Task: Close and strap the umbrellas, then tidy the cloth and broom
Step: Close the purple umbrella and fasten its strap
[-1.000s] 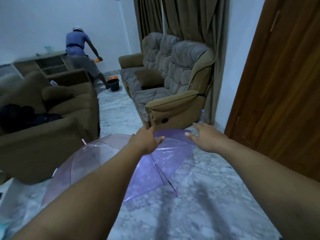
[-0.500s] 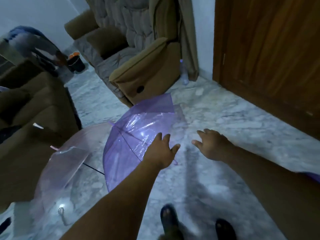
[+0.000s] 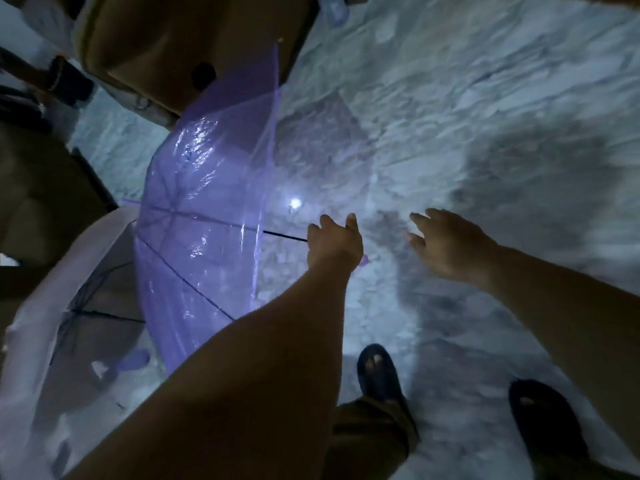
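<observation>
Head view, looking straight down. Nearest: my two feet in dark sandals (image 3: 381, 379) on the pale marble floor (image 3: 485, 98), brown trouser leg over the left one. My left forearm runs up to my left hand (image 3: 334, 242), which sits at the handle end of the purple umbrella's (image 3: 204, 216) dark shaft (image 3: 284, 236); a bit of purple handle pokes out below the hand. Fingers look curled around it, but seen from behind, so I cannot tell if the grasp is firm. My right hand (image 3: 446, 244) hovers just beside, fingers spread and relaxed, holding nothing. Purple canopy is open, tipped on its side left of my hand. Pale pink umbrella (image 3: 59, 317) lies open behind it, lower left, overlapped by the purple one. Farther: brown sofa arm (image 3: 166, 53) at top, a plastic bottle (image 3: 334, 8) by it, blurred.
</observation>
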